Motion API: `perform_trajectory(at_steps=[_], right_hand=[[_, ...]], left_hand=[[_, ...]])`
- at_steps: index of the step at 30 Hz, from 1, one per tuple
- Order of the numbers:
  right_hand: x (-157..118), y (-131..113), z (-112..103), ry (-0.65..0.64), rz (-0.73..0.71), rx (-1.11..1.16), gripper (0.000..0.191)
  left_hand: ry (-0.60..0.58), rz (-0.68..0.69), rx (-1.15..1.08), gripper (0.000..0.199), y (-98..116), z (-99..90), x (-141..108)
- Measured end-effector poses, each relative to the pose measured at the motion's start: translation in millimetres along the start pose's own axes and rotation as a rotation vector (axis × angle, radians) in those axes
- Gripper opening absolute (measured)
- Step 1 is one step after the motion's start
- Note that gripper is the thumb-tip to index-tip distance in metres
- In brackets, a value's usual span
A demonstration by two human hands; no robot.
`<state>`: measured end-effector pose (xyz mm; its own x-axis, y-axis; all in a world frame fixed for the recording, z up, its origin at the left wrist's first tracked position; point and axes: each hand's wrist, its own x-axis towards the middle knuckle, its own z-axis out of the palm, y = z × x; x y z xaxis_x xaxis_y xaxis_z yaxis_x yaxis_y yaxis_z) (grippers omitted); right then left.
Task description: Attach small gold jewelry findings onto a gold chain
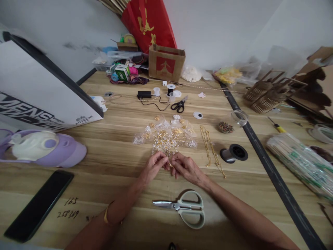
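Observation:
My left hand [154, 167] and my right hand [187, 168] meet at the fingertips over the table, both closed in a pinch. Between them shows a small gold-coloured piece [170, 165], too small to name; the fingers partly hide it. Just beyond the fingertips lies a heap of small clear and gold beads [164, 141], with little plastic bags of findings around it. Gold chains [208, 146] lie to the right of the heap. Nearer to me, between my forearms, rest pale-handled scissors [191, 209], their blades pointing left.
A spool of grey thread [232, 153] and a dish of dark beads [225, 127] stand at the right. Black scissors [179, 104] lie farther back. On the left are a phone [39, 205], a purple visor [63, 150] and a large white box [44, 90].

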<state>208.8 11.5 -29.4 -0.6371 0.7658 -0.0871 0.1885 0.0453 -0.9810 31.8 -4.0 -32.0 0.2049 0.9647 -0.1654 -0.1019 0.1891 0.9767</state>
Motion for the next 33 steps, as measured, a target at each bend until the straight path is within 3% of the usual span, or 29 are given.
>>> perform_trajectory(at_steps=[13,27,33], right_hand=[[-6.4,-16.9,4.2,0.005,-0.072,-0.199,0.020],[-8.4,-8.5,3.9,0.019,-0.208,-0.458,0.015],[-7.7,-4.6,3.7,0.040,-0.261,-0.381,0.014]], left_hand=[[0.048,0.124,0.119,0.028,-1.0,4.3,-6.1],[0.096,0.181,0.141,0.030,-1.5,9.4,-9.3],[0.130,0.178,0.143,0.030,-2.9,7.1,-8.1]])
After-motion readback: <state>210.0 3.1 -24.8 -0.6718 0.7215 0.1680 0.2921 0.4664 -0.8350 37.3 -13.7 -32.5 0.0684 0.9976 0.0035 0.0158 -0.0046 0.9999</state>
